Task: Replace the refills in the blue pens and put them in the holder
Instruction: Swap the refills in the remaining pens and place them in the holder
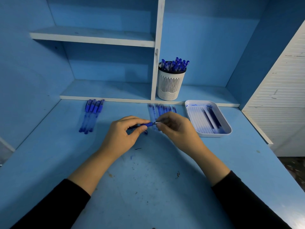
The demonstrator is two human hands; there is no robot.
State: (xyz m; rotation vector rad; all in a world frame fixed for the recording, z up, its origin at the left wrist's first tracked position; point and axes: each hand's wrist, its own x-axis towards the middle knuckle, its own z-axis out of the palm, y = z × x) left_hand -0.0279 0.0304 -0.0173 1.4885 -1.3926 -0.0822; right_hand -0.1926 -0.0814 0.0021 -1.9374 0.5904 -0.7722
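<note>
My left hand point(123, 133) grips a blue pen point(146, 124) by its barrel, held level above the desk. My right hand point(175, 125) pinches the pen's metal tip end point(156, 123). Behind my right hand a row of several refills point(162, 109) lies on the desk. A bundle of several blue pens point(91, 114) lies at the back left. A white slotted holder point(170, 85) stands on the low shelf, holding several blue pens point(175, 64).
A white tray point(193, 119) at the right holds two dark refills point(212, 118) and ink stains. A small blue cap point(145, 133) lies under my left hand. Blue shelves rise behind the desk point(148, 179); a white slatted panel point(280, 96) stands at the right.
</note>
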